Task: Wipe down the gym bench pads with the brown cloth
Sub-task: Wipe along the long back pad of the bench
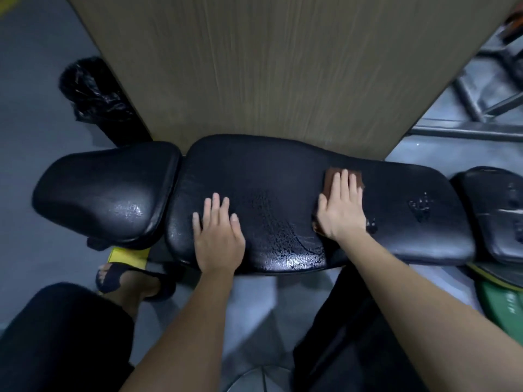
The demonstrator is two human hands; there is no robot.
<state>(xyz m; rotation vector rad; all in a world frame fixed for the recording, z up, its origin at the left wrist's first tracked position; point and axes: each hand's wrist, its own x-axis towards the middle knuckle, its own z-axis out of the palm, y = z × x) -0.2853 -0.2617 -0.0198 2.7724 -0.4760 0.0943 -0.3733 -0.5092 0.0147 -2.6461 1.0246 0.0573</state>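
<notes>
A black padded gym bench runs left to right in front of me. Its long back pad [277, 176] is wet, with droplets and a shiny streak near the front edge. A shorter seat pad [107, 188] adjoins it on the left. My right hand [341, 210] lies flat on the brown cloth [330, 176], pressing it onto the right part of the long pad; only the cloth's far edge and a corner by my wrist show. My left hand [218, 233] rests flat, fingers spread, on the long pad's left part with nothing in it.
A wood-grain panel [283, 66] stands right behind the bench. Another black pad [492, 210] sits at the right end, over a green plate [503, 304]. A black bin bag [90, 91] is back left, metal frames [475, 103] back right. My sandalled foot [133, 281] stands under the seat.
</notes>
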